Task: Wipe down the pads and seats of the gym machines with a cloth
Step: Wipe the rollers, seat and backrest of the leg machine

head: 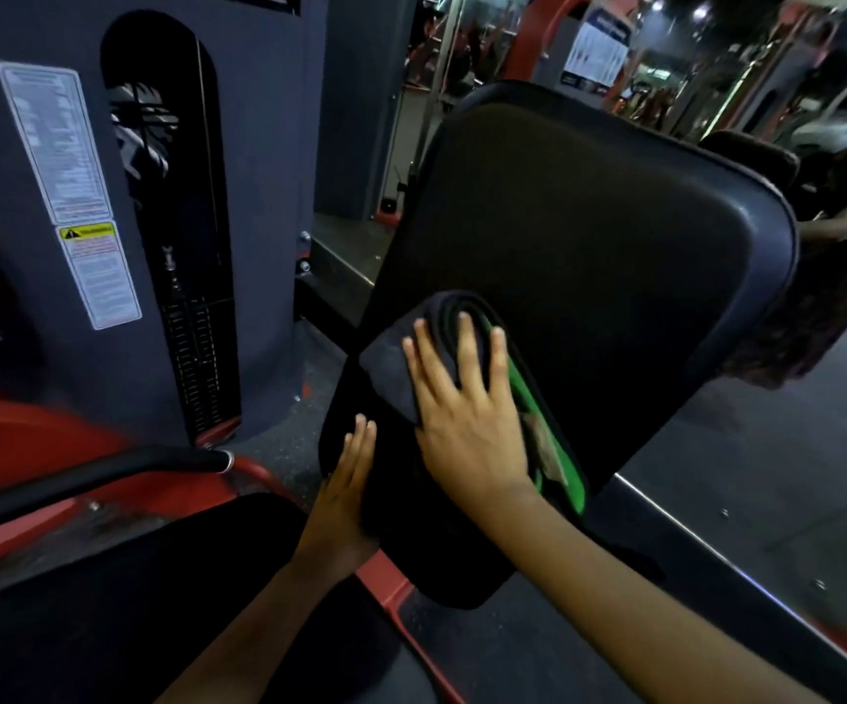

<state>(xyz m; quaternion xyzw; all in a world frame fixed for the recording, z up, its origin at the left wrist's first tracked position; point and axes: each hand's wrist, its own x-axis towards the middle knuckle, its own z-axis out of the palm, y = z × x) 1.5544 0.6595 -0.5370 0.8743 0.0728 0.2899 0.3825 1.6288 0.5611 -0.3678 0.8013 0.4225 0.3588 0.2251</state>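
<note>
A large black back pad of a gym machine stands tilted in front of me. My right hand presses a folded dark cloth with a green edge flat against the pad's lower part, fingers spread and straight. My left hand lies flat against the pad's lower left edge, fingers straight, holding nothing. The black seat of the same machine lies below at the left.
A grey weight-stack housing with white and yellow labels stands at the left. A black handle bar and red frame parts run past the seat. A mirror with a metal rail is at the right.
</note>
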